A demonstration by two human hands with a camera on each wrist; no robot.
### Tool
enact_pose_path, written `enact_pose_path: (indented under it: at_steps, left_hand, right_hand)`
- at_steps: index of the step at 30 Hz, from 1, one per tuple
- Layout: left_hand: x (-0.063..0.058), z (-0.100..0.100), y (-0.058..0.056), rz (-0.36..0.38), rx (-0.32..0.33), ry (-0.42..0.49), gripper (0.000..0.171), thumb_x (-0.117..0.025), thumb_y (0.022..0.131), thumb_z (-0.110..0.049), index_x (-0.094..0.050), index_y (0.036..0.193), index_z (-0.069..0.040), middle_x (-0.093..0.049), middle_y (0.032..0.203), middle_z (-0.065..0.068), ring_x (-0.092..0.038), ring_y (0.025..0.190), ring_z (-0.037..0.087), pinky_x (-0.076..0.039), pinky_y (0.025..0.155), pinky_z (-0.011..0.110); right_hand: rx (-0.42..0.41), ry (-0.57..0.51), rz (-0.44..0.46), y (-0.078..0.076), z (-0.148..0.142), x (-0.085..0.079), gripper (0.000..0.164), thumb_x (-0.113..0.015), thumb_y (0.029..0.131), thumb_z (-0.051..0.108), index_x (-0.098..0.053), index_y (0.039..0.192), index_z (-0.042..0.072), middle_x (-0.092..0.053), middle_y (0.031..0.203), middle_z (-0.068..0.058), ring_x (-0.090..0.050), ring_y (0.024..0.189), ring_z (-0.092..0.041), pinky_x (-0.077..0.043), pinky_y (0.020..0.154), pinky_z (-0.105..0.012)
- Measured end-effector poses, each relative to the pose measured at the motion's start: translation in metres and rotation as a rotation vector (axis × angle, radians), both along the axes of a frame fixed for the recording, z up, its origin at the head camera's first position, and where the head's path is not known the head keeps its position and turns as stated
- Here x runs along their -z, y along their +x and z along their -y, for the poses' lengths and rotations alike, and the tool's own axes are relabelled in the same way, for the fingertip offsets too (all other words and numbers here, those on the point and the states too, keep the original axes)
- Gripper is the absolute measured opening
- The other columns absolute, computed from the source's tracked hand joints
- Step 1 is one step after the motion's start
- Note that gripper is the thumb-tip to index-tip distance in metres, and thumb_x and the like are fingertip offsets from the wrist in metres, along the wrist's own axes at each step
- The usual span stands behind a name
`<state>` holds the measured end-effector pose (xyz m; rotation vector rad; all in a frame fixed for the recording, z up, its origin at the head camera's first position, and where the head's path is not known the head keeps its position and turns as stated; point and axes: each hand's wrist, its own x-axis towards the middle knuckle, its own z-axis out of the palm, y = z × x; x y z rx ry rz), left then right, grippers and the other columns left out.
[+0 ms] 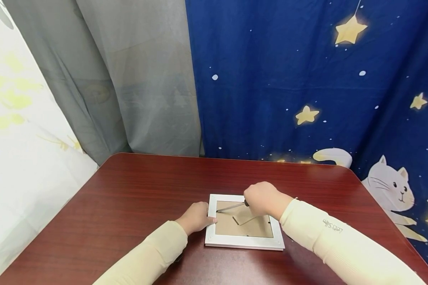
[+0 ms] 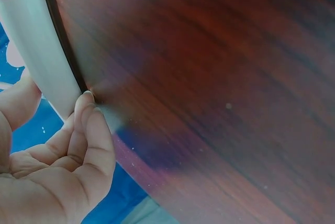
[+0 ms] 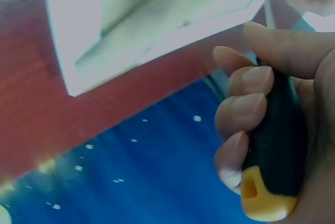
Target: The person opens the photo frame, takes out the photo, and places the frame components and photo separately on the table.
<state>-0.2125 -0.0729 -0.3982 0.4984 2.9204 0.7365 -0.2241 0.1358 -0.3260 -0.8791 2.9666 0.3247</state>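
"Gripped what above the white picture frame?"

"Clasped a black-and-yellow screwdriver in the right hand, over the frame's brown panel; held its tip at the frame's left inner edge."

"And with the left hand?"

"Pinched the frame's left side between thumb and fingers, with the table beneath."

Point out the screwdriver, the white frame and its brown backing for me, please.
Screwdriver (image 3: pixel 280 124): right wrist view, on the black part of its handle.
White frame (image 1: pixel 243 242): head view, on the rail nearest the person.
Brown backing (image 1: pixel 250 229): head view, on its flat face.
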Motion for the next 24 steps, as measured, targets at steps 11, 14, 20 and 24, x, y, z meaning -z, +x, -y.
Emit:
enact_pose_path:
  at_steps: [11,14,20,24]
  left_hand:
    - [-0.001,-0.002,0.0,0.002,0.005,-0.004,0.028,-0.077,0.08,-0.019,-0.055,0.071,-0.004,-0.048,0.061,0.001,-0.044,0.061,0.015,-0.043,0.06,0.032]
    - [-0.002,-0.003,-0.001,0.0,0.007,-0.021,0.029,-0.077,0.08,-0.02,-0.056,0.072,-0.003,-0.049,0.062,0.002,-0.044,0.061,0.016,-0.044,0.06,0.033]
    - [-0.003,-0.003,-0.002,0.012,0.004,-0.007,0.026,-0.077,0.079,-0.017,-0.056,0.072,-0.003,-0.051,0.062,0.002,-0.045,0.06,0.015,-0.044,0.06,0.031]
    - [-0.002,-0.002,-0.002,0.011,0.013,0.024,0.022,-0.077,0.076,-0.014,-0.058,0.071,-0.004,-0.053,0.062,0.001,-0.046,0.059,0.014,-0.043,0.058,0.029]
  right_hand:
    - [-0.009,0.202,-0.038,-0.001,0.033,-0.027,0.02,-0.068,0.078,0.013,-0.059,0.061,0.018,-0.052,0.055,0.004,-0.047,0.053,-0.013,-0.05,0.054,-0.034]
    - [-0.027,0.253,-0.074,-0.001,0.042,-0.033,0.023,-0.068,0.078,0.015,-0.057,0.059,0.018,-0.051,0.054,0.004,-0.046,0.051,-0.014,-0.051,0.053,-0.034]
    - [-0.046,0.382,-0.143,0.001,0.066,-0.042,0.018,-0.068,0.079,0.021,-0.063,0.062,0.019,-0.058,0.058,0.004,-0.054,0.056,-0.012,-0.053,0.055,-0.032]
    - [-0.043,0.466,-0.165,0.002,0.082,-0.044,0.01,-0.069,0.08,0.027,-0.071,0.074,0.019,-0.063,0.065,0.004,-0.059,0.061,-0.011,-0.054,0.059,-0.031]
